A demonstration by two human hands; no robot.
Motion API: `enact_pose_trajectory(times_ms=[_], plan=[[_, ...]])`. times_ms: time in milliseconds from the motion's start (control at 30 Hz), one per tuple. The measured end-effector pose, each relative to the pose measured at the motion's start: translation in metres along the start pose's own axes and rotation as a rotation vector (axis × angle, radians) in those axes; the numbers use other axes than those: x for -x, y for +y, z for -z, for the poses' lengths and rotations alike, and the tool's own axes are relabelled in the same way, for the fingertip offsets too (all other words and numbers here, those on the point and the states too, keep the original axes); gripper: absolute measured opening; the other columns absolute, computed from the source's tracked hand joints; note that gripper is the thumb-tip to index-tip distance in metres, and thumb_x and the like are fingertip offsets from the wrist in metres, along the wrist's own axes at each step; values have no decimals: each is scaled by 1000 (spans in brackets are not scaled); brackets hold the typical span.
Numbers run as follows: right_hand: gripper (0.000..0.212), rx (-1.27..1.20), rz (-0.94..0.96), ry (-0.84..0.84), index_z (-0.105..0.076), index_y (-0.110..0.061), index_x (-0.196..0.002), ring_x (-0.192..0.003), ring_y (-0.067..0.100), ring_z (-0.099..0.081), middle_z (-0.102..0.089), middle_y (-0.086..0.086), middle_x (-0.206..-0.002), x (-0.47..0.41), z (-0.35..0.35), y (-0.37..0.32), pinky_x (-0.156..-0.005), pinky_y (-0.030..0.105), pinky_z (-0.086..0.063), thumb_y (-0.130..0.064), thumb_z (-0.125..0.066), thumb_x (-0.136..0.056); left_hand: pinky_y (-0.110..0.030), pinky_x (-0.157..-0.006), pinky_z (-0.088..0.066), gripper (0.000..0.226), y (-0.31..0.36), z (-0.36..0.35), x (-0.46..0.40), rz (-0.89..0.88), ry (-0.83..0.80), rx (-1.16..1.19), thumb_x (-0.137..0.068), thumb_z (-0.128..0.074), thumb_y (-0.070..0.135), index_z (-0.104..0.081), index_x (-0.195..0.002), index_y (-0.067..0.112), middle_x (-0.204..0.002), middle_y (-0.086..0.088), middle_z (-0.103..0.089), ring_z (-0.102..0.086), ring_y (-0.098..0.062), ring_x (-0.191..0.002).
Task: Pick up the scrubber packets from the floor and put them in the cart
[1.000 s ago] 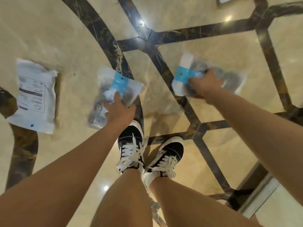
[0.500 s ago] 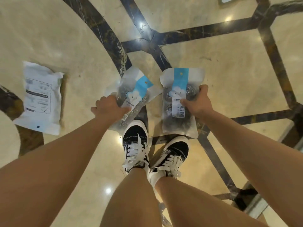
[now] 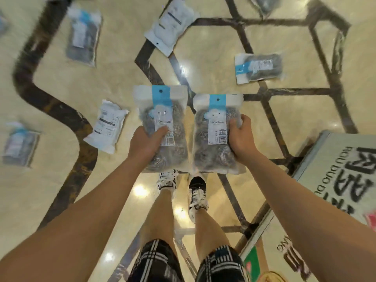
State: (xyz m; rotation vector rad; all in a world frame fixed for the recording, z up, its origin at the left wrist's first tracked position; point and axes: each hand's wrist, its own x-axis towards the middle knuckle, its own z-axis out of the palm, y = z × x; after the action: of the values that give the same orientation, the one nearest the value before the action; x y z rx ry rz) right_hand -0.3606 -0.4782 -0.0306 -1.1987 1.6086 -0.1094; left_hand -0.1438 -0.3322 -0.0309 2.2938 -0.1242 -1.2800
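- Plaid shorts (image 3: 221, 265) and two bare legs occupy the bottom centre; black-and-white laced shoes (image 3: 197, 197) stand on the floor (image 3: 114, 78), a glossy beige marble with dark inlaid bands.
- A pale sign board (image 3: 333, 171) with large dark lettering lies at the lower right edge, near the right forearm.
- Left hand (image 3: 145, 143): raised above the shoes, thumb laid across the front label of the left scrubber packet (image 3: 162, 127), remaining fingers hidden behind it. The fingers pinch the packet at its lower left side.
- Right hand (image 3: 241, 139): fingers (image 3: 237, 123) curled over the right edge of the right scrubber packet (image 3: 215, 131), clamping it against the palm.
- Both held packets are upright, blue header strips at the top, steel-wool contents visible through the clear film. Their inner edges touch or nearly touch; which one cannot be told.
- A white packet (image 3: 107, 125) lies back-side up on the floor just left of the left hand.
- Further packets lie on the floor: one at far left (image 3: 19, 145), one at right (image 3: 258, 67), one at upper left (image 3: 83, 35), a white one at top centre (image 3: 171, 25). All are well apart and motion-blurred.
- No cart is identifiable.
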Motion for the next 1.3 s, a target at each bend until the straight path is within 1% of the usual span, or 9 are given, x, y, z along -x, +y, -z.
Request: enact_pose_trajectory(times_ms=[67, 167, 367, 533, 667, 867, 1000, 1133, 1300], plan=[[66, -53, 6, -19, -33, -14, -145, -103, 17, -66, -63, 1, -119, 41, 27, -51, -87, 38, -57, -53, -57, -98, -33, -69, -52, 55, 28, 28, 53, -19, -21, 123, -80, -68, 53, -63, -118, 14, -105, -3, -72, -70, -23, -94], [78, -173, 3, -58, -36, -15, -135, -94, 10, -71, -66, -1, -114, 103, 70, -112, -71, 26, -61, -36, -86, -80, -33, -73, -54, 47, 68, 67, 138, -43, -39, 268, -78, -67, 42, -64, -116, 14, -106, -3, -73, -71, -20, -94], [91, -170, 128, -208, -59, -15, -129, -98, 27, -76, -77, 7, -113, 221, 134, -189, -88, 56, -60, -46, -98, -53, -36, -85, -56, 28, 105, 146, 282, -171, -7, 365, -87, -73, 37, -62, -111, 28, -108, 3, -73, -71, -18, -99], [77, -172, 318, -292, -54, -23, -136, -105, 22, -74, -73, 1, -122, 323, 149, -234, -88, 49, -61, -50, -88, -72, -45, -95, -56, 40, 92, 206, 372, -265, -85, 501, -95, -69, 39, -57, -132, 32, -121, 5, -75, -74, -18, -108], [42, -196, 346, -443, -53, -25, -130, -102, 16, -75, -74, 1, -120, 382, 137, -252, -81, 34, -62, -25, -74, -93, -52, -102, -53, 67, 56, 238, 413, -271, 13, 608, -81, -72, 62, -53, -140, 36, -133, 3, -69, -68, -21, -119], [81, -92, 305, -641, -43, -14, -137, -100, 29, -75, -72, 14, -117, 445, 66, -278, -81, 46, -61, -18, -85, -68, -50, -97, -56, 48, -14, 285, 458, -228, 180, 813, -86, -73, 50, -60, -129, 34, -116, 8, -76, -74, -17, -105], [71, 112, 382, -753, -39, -21, -134, -82, 12, -77, -72, 4, -108, 491, -14, -292, -61, 28, -61, 2, -80, -81, -53, -94, -58, 69, -80, 338, 469, -144, 339, 988, -68, -82, 56, -62, -125, 25, -114, 2, -77, -75, -21, -102], [81, 288, 491, -843, -42, -25, -142, -93, 13, -76, -69, 2, -121, 548, -108, -298, -73, 33, -63, -18, -88, -76, -48, -88, -61, 46, -161, 401, 483, -59, 503, 1161, -85, -81, 33, -61, -123, 17, -110, -4, -78, -78, -22, -93], [65, 424, 598, -967, -47, -26, -134, -80, -2, -74, -71, -1, -116, 626, -238, -292, -57, 14, -55, -6, -82, -82, -48, -87, -61, 50, -272, 483, 502, -7, 659, 1263, -84, -81, 38, -60, -126, 20, -112, -3, -77, -77, -22, -94]])
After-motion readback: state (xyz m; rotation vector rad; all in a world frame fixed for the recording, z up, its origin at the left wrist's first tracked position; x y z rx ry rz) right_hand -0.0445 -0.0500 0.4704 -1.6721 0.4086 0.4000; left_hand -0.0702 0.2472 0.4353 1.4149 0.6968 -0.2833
